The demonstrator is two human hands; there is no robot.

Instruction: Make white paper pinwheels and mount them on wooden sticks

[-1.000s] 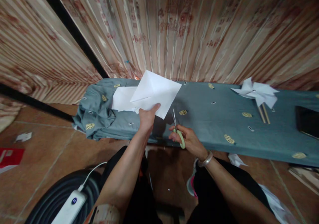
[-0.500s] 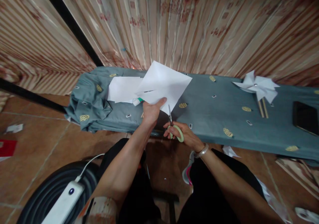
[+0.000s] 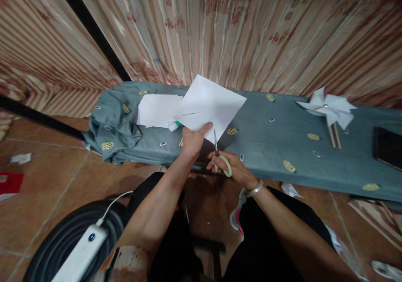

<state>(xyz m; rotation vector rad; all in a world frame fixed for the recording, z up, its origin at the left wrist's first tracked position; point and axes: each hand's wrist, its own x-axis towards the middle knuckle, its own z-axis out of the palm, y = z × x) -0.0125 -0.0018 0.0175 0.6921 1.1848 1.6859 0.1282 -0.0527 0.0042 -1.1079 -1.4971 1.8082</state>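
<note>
My left hand (image 3: 194, 139) grips a square sheet of white paper (image 3: 213, 100) near its lower corner, thumb on top. A slit runs inward from the sheet's left corner. In my right hand (image 3: 232, 167) are scissors (image 3: 226, 165) with pale green handles; their blades point up and meet the paper's lower corner. Beneath and left of the sheet lies more white paper (image 3: 157, 109), with a white-and-green tube (image 3: 174, 126) beside it. Ends of thin wooden sticks (image 3: 181, 142) show by my left wrist.
A white paper pinwheel (image 3: 329, 107) with two wooden sticks (image 3: 334, 136) lies on the right of the cloth-covered bench (image 3: 266, 156), near a black phone (image 3: 387, 147). A curtain (image 3: 220, 31) hangs behind. Below left, a white power bank (image 3: 80, 252) rests on a black coil (image 3: 40, 248).
The scissors' blades look slightly further up into the paper's lower corner. The whole scene has shifted a little in view; both hands keep their holds.
</note>
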